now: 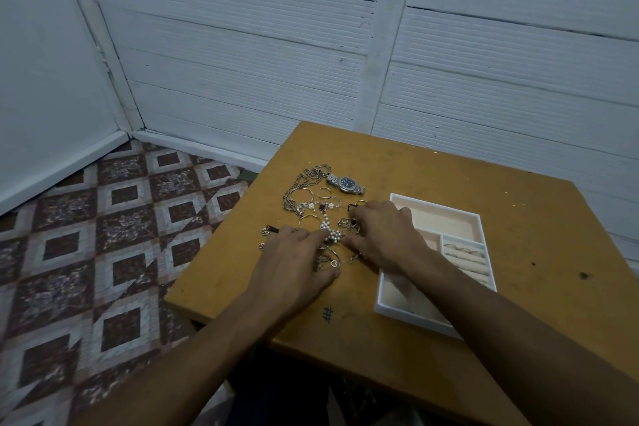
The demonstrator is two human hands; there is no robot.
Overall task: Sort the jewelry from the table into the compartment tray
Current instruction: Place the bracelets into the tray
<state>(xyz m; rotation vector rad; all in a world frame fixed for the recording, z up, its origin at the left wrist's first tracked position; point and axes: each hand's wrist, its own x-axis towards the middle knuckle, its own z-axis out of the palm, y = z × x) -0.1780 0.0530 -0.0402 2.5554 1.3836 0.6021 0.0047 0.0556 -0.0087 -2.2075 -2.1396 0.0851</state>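
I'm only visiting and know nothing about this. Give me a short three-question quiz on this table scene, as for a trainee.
1. True or false: the silver wristwatch with the dark blue dial lies inside the white compartment tray.
2. The thin rings sit in which part of the tray? A) large far compartment B) ridged roll section on its right C) near compartment
3. Fill in: the left hand and right hand both touch the tangled jewelry pile, which lies to the tray's ____.
Key: 1 false, it lies on the orange-brown wooden table; 2 B; 3 left.
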